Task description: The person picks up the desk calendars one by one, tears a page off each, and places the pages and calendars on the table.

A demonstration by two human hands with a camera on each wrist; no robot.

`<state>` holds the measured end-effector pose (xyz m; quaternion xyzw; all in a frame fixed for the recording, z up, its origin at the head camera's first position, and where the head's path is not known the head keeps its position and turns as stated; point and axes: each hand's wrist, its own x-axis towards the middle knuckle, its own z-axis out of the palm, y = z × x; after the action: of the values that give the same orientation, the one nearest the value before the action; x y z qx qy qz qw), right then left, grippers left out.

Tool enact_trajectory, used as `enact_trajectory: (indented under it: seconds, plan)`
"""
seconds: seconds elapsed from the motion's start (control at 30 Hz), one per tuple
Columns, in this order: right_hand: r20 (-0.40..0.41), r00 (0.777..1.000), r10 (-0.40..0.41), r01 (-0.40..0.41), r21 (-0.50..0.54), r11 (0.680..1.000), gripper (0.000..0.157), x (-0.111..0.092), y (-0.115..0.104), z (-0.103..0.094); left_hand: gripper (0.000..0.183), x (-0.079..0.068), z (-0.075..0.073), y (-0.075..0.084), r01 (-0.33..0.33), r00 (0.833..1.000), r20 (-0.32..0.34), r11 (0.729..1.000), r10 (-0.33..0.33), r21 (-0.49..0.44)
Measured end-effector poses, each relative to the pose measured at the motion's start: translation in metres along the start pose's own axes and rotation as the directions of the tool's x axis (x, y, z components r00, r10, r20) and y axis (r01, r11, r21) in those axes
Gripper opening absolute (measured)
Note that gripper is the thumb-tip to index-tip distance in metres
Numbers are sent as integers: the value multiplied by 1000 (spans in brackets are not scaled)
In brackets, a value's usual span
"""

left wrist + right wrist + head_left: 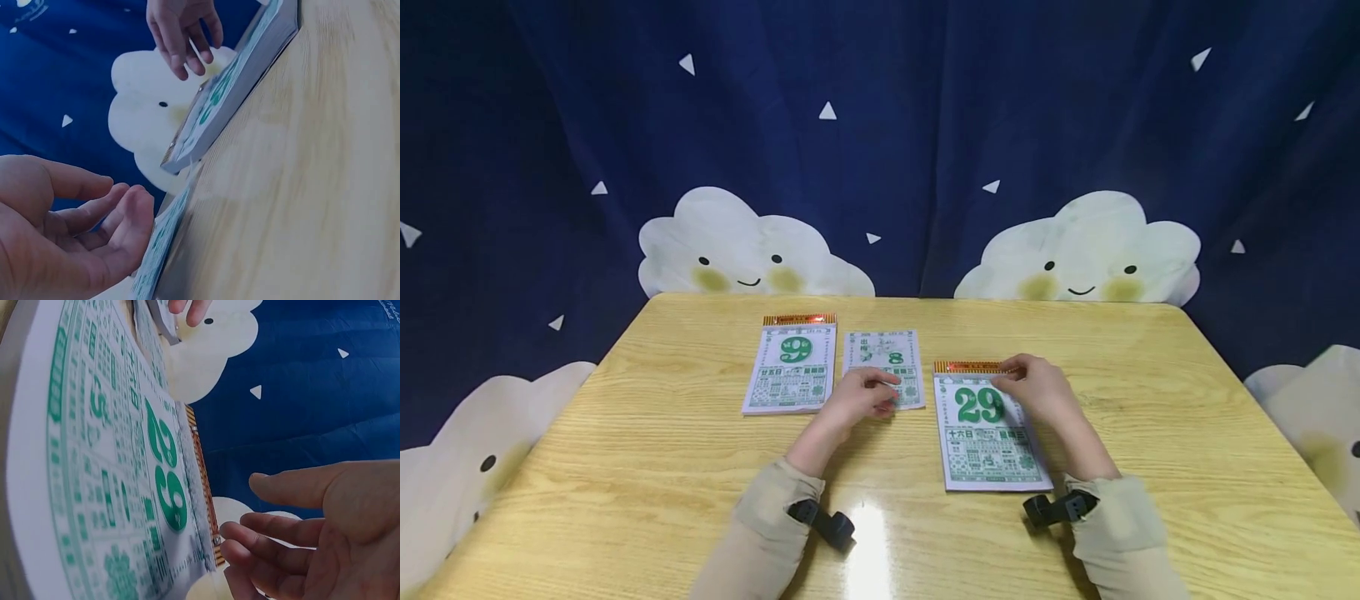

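Note:
Over the lower part of a loose calendar sheet [883, 346] printed with a green 8, my left hand [863, 396] hovers, holding nothing. Its fingers are loosely bent in the left wrist view, with a gap between thumb and fingertips. A thick tear-off calendar [992, 458] showing a green 29 lies to the right, under a red and gold top strip. My right hand [1037, 387] is above that calendar's upper right corner, covering it in the head view. The right wrist view shows its fingers [275, 528] apart from the pad, with nothing between them.
A second tear-off calendar [790, 367] showing a green 9 lies left of the loose sheet. All of them lie on a light wooden table [647, 450]. A dark blue curtain [910, 150] with white clouds hangs behind the table's far edge.

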<state>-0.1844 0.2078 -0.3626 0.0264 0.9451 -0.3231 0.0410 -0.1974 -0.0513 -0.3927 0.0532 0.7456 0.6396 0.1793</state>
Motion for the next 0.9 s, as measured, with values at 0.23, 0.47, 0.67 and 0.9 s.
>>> enact_trajectory:
  seconds: [0.23,0.47,0.67,0.9]
  plan:
    - [11,999,33,-33,-44,999,43,-4,8,-5,26,4,19,-1,16,1000,23,1000,-16,20]
    - [48,995,87,-83,-87,993,45,-6,14,-9,27,6,36,-1,26,1000,5,999,-26,46]
    - [82,992,97,-86,-129,988,41,-4,19,-8,35,8,47,-1,41,999,5,996,-41,74]
    - [110,988,112,-91,-183,979,33,-3,23,-8,35,9,59,0,30,999,-23,990,-27,139]
